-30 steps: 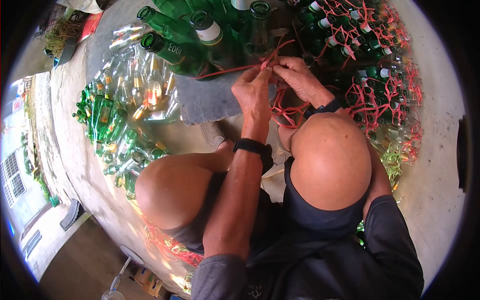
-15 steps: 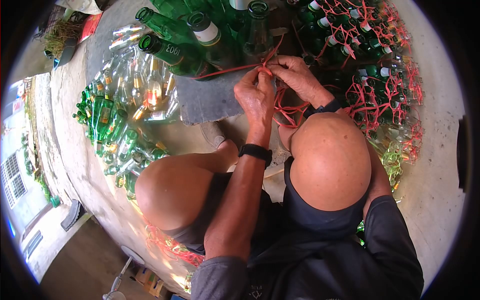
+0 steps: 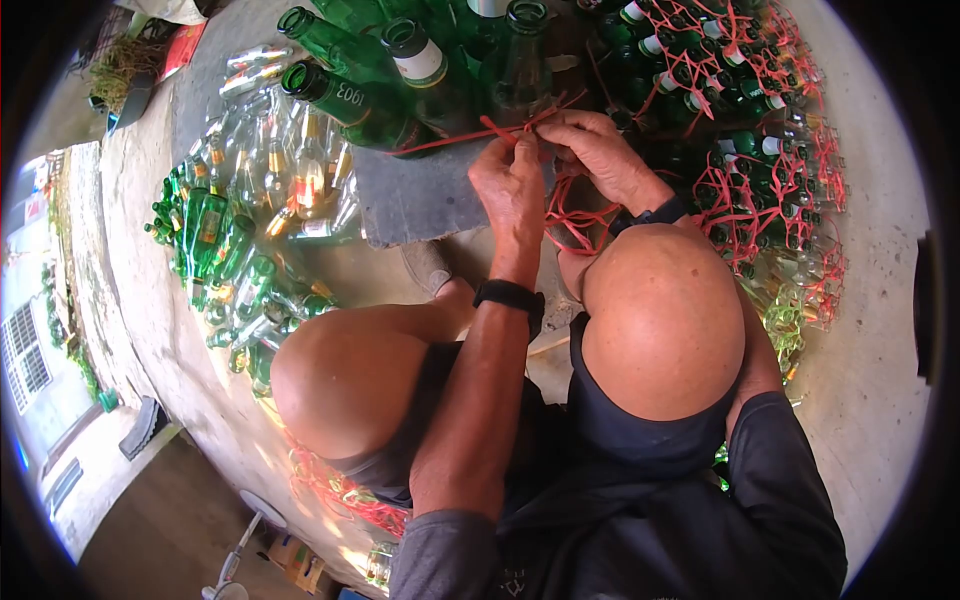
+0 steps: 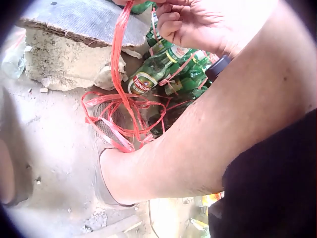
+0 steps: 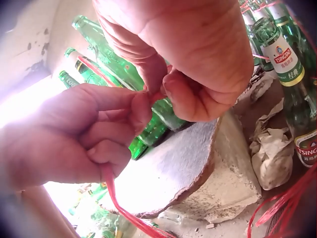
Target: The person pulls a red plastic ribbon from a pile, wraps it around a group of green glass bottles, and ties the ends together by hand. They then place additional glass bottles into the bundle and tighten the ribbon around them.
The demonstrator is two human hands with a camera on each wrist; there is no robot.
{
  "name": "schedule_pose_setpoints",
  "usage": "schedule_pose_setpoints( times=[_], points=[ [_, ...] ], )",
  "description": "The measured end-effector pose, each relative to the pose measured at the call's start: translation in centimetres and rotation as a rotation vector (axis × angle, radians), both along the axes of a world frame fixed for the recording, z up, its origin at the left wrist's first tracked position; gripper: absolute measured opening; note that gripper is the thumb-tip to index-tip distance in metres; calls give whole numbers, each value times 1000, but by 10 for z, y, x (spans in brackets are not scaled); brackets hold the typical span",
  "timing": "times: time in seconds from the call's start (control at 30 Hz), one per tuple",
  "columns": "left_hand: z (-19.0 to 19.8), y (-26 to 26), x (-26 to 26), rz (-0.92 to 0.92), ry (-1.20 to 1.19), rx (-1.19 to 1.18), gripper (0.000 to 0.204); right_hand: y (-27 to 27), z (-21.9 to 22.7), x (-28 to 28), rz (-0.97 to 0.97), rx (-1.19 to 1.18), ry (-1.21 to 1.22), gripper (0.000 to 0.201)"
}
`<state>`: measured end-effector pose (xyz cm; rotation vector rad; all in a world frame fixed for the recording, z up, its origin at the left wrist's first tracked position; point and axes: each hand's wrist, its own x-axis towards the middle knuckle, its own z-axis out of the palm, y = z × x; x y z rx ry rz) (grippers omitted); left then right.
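Both hands meet over a grey stone slab (image 3: 410, 200) in the head view. My left hand (image 3: 510, 175) and right hand (image 3: 600, 150) each pinch a red plastic string (image 3: 450, 140) that runs taut to a green bottle (image 3: 360, 105) lying on the slab. In the right wrist view the left hand (image 5: 84, 134) grips the string (image 5: 116, 203), which hangs down from its fist, and the right hand (image 5: 193, 59) pinches it just above. The left wrist view shows the loose string (image 4: 121, 106) trailing to the ground in loops.
Several upright green bottles (image 3: 440, 50) stand behind the slab. Bottles bundled in red string (image 3: 750, 130) lie at the right. A heap of clear and green bottles (image 3: 250, 210) lies at the left. My knees (image 3: 660, 320) sit close below the hands on a concrete floor (image 3: 870, 360).
The left hand has crept slightly up toward the bottles. The free end of the string, which stood up above the hands, now lies lower across them.
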<state>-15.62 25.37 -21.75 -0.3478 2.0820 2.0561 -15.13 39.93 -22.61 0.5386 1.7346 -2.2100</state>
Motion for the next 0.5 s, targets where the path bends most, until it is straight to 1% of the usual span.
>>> schedule_pose_setpoints(
  times=[0.07, 0.13, 0.3, 0.37, 0.4, 0.43, 0.47, 0.5],
  points=[
    [-2, 1, 0, 7, -28, 104, 21, 0, -2, -1, -12, -39, -20, 18],
    [-4, 4, 0, 22, -8, 107, 22, 0, -4, -1, -34, -94, -59, 16],
    [-10, 4, -1, 25, 79, 59, 22, 1, -1, 0, 7, -48, -21, 16],
    [-12, 2, 0, 13, 125, -109, 22, 0, 1, 0, 9, -37, -6, 17],
    [-8, 1, 0, 13, 125, -109, 22, 0, 1, 0, 37, 45, 52, 17],
    [-4, 1, 0, -5, 127, -182, 22, -1, 1, 0, 65, 126, 109, 17],
    [0, 0, 0, -22, 130, -255, 22, -1, 2, 0, 65, 125, 109, 17],
    [-3, 1, 0, -22, 129, -255, 22, -2, 5, 1, 69, 191, 148, 18]
  ],
)
